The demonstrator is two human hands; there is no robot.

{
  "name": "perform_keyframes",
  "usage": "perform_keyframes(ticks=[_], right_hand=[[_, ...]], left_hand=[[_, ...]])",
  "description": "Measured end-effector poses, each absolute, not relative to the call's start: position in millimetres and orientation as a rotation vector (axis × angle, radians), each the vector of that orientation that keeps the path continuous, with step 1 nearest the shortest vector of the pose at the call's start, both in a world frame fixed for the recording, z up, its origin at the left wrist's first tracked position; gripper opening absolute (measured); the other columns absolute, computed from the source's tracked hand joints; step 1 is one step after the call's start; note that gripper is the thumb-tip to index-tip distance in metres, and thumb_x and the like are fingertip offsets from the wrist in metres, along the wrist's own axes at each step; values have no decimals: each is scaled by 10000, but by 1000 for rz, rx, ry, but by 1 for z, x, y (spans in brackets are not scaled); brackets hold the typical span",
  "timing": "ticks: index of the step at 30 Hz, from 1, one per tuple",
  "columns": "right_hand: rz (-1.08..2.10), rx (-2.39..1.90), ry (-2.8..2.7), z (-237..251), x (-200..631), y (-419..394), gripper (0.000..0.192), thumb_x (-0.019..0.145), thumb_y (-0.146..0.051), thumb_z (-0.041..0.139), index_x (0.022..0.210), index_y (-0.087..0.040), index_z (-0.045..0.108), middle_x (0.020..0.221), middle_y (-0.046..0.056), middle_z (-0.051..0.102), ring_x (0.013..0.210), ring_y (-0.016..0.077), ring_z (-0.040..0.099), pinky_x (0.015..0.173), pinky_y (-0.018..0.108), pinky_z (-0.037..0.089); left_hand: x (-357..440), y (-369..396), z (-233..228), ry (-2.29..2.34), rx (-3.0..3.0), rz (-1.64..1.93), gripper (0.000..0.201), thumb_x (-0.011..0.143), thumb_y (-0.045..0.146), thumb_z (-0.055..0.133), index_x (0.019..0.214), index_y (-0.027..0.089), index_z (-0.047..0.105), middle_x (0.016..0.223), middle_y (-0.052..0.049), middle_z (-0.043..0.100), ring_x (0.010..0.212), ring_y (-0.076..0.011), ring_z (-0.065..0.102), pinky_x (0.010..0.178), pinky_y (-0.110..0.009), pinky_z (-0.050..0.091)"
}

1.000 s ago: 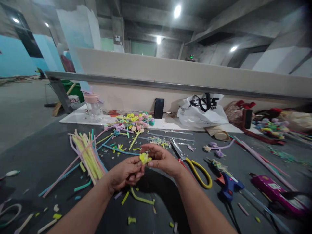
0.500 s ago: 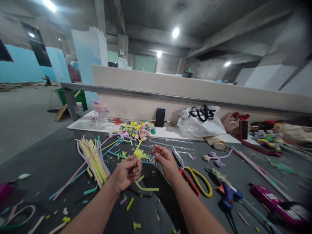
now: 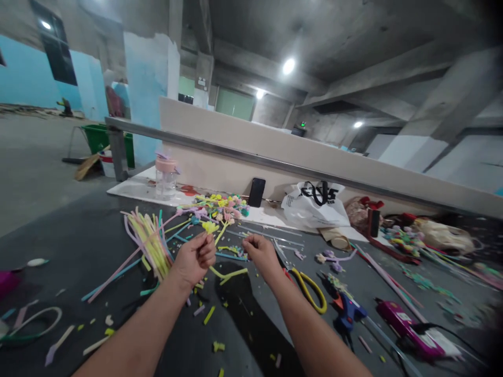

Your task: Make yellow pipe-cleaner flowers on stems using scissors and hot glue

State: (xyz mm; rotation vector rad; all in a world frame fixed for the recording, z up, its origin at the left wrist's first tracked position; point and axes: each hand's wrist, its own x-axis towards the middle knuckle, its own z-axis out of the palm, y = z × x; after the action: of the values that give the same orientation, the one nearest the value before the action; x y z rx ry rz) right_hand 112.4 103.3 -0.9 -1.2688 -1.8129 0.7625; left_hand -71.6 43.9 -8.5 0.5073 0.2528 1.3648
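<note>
My left hand (image 3: pixel 195 259) pinches a small yellow flower (image 3: pixel 210 227) by its base, petals pointing up. To its right, my right hand (image 3: pixel 260 250) is closed, thumb and fingertips together; whatever they may hold is too small to make out. A bundle of pastel pipe cleaners (image 3: pixel 149 241) lies left of my left hand. Beneath and between the hands lies a bent yellow pipe cleaner (image 3: pixel 231 275). Scissors with red and yellow handles (image 3: pixel 314 292) rest partly behind my right forearm. Finished-looking colourful flowers (image 3: pixel 223 205) are heaped beyond my hands.
A blue glue gun (image 3: pixel 349 311) and a magenta device (image 3: pixel 411 327) with a cable lie at the right. Along the back stand a clear bottle (image 3: pixel 165 180), a phone (image 3: pixel 257 192) and a white bag (image 3: pixel 314 209). Cut scraps litter the dark table (image 3: pixel 129 335).
My left hand has moved slightly left and up with the yellow flower, away from my right hand. The right fingers have drawn closer together. The camera view has tilted and turned right.
</note>
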Motion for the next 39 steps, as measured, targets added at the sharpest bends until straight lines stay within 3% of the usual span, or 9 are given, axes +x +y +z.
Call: perform_keyframes(ticks=[4, 9, 12, 18, 30, 39], right_hand=[[680, -1311, -2031, -14, 108, 89, 75, 613, -146, 585, 570, -206, 598, 492, -34, 525, 520, 138, 484, 527, 249, 346], [656, -1205, -2260, -31, 100, 63, 203, 624, -65, 548, 704, -223, 647, 716, 10, 611, 699, 170, 538, 636, 259, 385], [653, -1189, -2318, -35, 98, 62, 196, 609, -34, 533, 649, -202, 626, 721, 23, 590, 678, 165, 522, 612, 253, 381], [644, -1253, -2245, -42, 106, 73, 134, 658, -74, 515, 666, -192, 579, 614, -9, 559, 578, 141, 495, 543, 238, 366], [671, -1099, -2101, -27, 121, 66, 187, 709, -108, 482, 706, -193, 648, 736, 33, 656, 726, 170, 589, 669, 267, 428], [1149, -1003, -1680, -13, 127, 60, 31, 701, -208, 548, 717, -184, 559, 553, -46, 502, 473, 109, 498, 479, 219, 386]], left_hand=[[-76, 45, -8, 210, 486, 1364, 191, 808, 231, 483, 643, 151, 433, 457, 84, 249, 332, -32, 184, 318, -136, 170], [-78, 45, -10, 183, 483, 1354, 194, 822, 239, 470, 652, 152, 434, 460, 83, 249, 335, -33, 191, 321, -136, 170], [-75, 45, -11, 190, 502, 1289, 196, 825, 242, 470, 656, 147, 442, 460, 80, 261, 342, -35, 198, 322, -137, 168], [-71, 45, -14, 203, 519, 1220, 204, 829, 248, 467, 658, 139, 453, 461, 78, 261, 350, -32, 180, 326, -141, 139], [-63, 44, -17, 308, 516, 1137, 203, 795, 251, 529, 644, 137, 455, 460, 84, 236, 370, -30, 135, 339, -148, 105], [-49, 41, -19, 383, 552, 1023, 223, 813, 267, 490, 635, 139, 451, 444, 85, 252, 359, -27, 123, 333, -144, 111]])
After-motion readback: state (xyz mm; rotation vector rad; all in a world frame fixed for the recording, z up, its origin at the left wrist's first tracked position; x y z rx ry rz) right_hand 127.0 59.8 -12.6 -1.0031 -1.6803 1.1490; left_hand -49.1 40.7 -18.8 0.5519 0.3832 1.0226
